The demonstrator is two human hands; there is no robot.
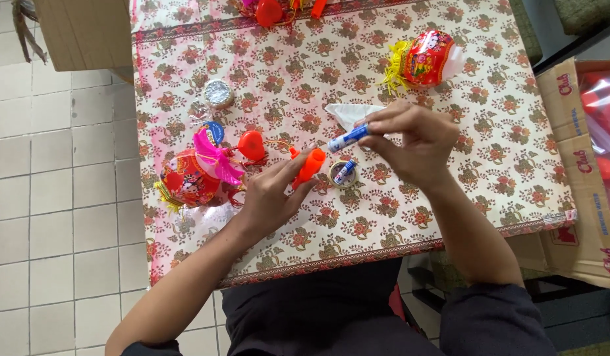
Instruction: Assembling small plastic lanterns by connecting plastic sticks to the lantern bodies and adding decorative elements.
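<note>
An orange plastic handle is pinched in the left hand over a floral tablecloth.

A small blue-and-white battery is gripped between the fingertips of the right hand, just above the handle's tip; a red lantern is seen beside the left hand.

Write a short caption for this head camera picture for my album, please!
At a flowery tablecloth, the left hand holds an orange handle and the right hand a small blue-and-white battery, between two red toy lanterns.
</note>
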